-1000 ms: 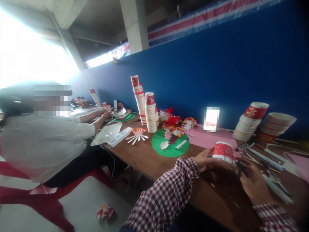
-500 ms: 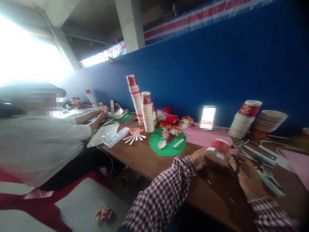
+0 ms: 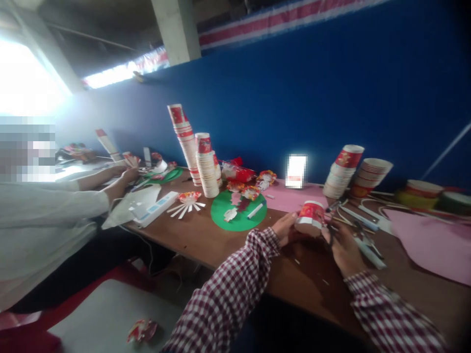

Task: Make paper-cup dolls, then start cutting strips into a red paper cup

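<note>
A red-and-white paper cup (image 3: pixel 310 214) is held above the brown table by my left hand (image 3: pixel 285 229), whose fingers close on the cup's left side. My right hand (image 3: pixel 345 250) is at the cup's other side, closed around the dark handles of scissors (image 3: pixel 330 236). Their blades are hard to make out against the cup. Small white paper scraps (image 3: pixel 326 282) lie on the table below my hands. Left of them, a green paper disc (image 3: pixel 238 223) carries paper cut-outs and a marker (image 3: pixel 256 210).
Tall cup stacks (image 3: pixel 207 169) stand behind the disc, more cup stacks (image 3: pixel 340 174) at the back right. A cup cut into strips (image 3: pixel 187 201) lies near a power strip (image 3: pixel 158 208). Pink paper (image 3: pixel 427 240), tools and tape rolls (image 3: pixel 423 189) are to the right. A co-worker (image 3: pixel 44 211) sits at left.
My view has swung to the right, so the scene sits further left. The cup has turned in my hands, showing more of its red printed side. Both hands keep their hold.
</note>
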Motion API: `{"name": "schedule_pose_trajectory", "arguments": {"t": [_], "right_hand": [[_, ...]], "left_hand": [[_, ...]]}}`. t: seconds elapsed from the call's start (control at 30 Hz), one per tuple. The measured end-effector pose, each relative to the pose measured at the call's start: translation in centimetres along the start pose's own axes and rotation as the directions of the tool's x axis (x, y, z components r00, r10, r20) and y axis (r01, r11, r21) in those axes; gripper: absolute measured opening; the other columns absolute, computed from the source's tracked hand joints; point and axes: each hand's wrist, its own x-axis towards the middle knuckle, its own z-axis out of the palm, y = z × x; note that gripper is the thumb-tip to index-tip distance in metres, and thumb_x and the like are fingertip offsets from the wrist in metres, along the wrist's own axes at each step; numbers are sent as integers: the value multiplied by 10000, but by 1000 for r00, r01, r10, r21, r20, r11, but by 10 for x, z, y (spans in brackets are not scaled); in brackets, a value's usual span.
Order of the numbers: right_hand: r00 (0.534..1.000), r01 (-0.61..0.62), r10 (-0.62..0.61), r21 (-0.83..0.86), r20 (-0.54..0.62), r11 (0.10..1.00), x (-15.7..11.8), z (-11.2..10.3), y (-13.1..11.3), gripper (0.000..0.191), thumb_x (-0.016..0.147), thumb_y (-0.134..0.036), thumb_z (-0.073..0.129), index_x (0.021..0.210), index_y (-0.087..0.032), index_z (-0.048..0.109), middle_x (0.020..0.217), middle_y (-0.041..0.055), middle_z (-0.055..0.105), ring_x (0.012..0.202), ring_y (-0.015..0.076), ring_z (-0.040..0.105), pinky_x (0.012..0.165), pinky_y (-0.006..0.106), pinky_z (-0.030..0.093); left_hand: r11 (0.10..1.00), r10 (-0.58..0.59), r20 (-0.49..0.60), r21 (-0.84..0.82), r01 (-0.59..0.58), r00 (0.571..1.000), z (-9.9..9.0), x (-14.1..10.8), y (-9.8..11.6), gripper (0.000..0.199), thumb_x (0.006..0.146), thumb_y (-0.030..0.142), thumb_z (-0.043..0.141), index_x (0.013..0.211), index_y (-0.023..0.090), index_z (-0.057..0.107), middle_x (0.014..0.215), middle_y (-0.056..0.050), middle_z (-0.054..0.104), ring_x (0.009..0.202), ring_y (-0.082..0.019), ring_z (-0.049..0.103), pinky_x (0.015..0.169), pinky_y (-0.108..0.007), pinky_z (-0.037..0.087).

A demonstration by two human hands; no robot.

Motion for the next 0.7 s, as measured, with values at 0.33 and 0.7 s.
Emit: {"name": "schedule_pose_trajectory", "arguments": {"t": [0.33,0.7], "right_hand": [[994,82,-87,71,67,994,-2,4,-4,431,665,-456,675,1009,-243,528,808,13,657,737,182,617,669,326,497],[985,124,-123,-6,118,992,2,0,14,447,693,-397,668,1077,-229,513,902,48,658,806,206,621,727,364,510]], "left_hand": [[997,-67,58,38,65,996,1,-3,5,321,737,269,647,1017,124,589,909,-103,651,771,-185,630,765,-379,510],[997,-64,117,46,58,991,-3,-3,6,386,708,244,666,1071,162,563,947,-96,653,790,-189,635,791,-396,502]]}}
